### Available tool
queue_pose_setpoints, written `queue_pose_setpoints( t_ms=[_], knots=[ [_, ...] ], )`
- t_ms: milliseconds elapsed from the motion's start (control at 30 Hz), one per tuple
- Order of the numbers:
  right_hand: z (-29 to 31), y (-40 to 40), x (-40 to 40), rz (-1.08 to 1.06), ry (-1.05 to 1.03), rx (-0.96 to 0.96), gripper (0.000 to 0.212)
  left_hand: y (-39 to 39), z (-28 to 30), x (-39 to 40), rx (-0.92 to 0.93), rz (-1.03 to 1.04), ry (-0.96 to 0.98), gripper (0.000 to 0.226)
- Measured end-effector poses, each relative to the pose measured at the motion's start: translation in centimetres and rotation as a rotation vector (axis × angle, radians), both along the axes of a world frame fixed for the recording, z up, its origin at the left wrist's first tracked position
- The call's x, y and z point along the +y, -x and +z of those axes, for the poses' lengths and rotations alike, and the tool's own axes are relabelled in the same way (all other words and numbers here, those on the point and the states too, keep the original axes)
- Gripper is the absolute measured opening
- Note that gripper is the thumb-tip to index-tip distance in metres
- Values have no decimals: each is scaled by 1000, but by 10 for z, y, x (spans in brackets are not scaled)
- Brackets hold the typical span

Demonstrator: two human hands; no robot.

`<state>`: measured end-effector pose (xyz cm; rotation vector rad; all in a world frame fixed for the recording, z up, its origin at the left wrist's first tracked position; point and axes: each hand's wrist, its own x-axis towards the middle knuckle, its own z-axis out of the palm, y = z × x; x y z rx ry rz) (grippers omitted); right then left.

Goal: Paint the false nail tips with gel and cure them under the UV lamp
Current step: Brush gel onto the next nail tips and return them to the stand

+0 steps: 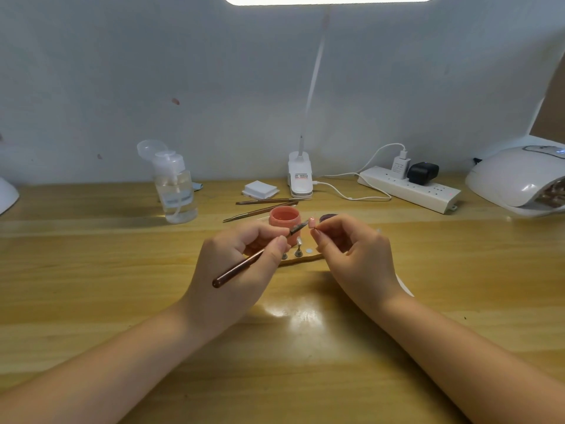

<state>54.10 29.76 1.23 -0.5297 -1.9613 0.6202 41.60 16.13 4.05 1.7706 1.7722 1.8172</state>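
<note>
Pink gel fills the small round pot (284,218) on the yellow wooden counter (122,270). The left hand (235,264) grips a thin brown brush (244,264). Its tip touches a tiny pink nail tip (312,222), pinched by the right hand's (357,255) fingers (319,237). The white dome UV lamp (516,179) sits far right.
</note>
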Motion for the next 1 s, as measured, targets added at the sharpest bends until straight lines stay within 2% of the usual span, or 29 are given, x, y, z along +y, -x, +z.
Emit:
queue_pose_setpoints(
  t_ms=[167,300,433,667,767,900,1000],
  knots=[
    [0,0,0,5,8,2,5,0,-1,0,12,12,-35,15],
    [0,-1,0,-3,11,-5,6,-1,-4,-4,11,-16,22,10],
    [1,-1,0,1,33,8,6,-2,-3,-5,23,8,-19,18],
    [1,-2,-1,24,66,19,7,-4,-6,-3,-16,-2,35,11],
    [1,-2,-1,36,86,23,7,-2,-5,-5,-49,-1,9,18],
    [2,-1,-2,44,120,46,7,-5,-4,-1,-121,-3,2,12],
    [2,-1,-3,41,125,33,7,-4,-6,-2,-106,-20,46,13]
  ],
)
